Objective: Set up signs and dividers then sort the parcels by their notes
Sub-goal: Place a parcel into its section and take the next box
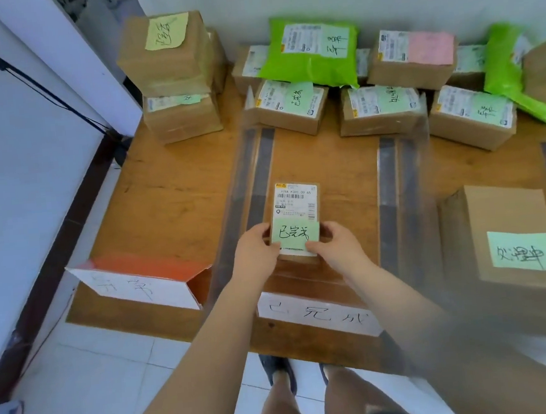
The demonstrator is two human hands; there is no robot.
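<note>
A small brown parcel (295, 201) with a white shipping label and a green handwritten note lies in the middle lane of the wooden table (172, 195). My left hand (257, 249) grips its near-left corner and my right hand (335, 244) grips its near-right corner. Two clear upright dividers, the left divider (247, 189) and the right divider (394, 194), bound this lane. A white sign (319, 312) with handwriting stands at the lane's front edge. Another folded white and orange sign (140, 282) stands at the front left.
Several unsorted boxes and two green mailer bags (310, 53) crowd the table's back edge. Two stacked boxes (173, 77) stand at the back left. A large box (512, 237) with a green note sits in the right lane. White wall panels lie to the left.
</note>
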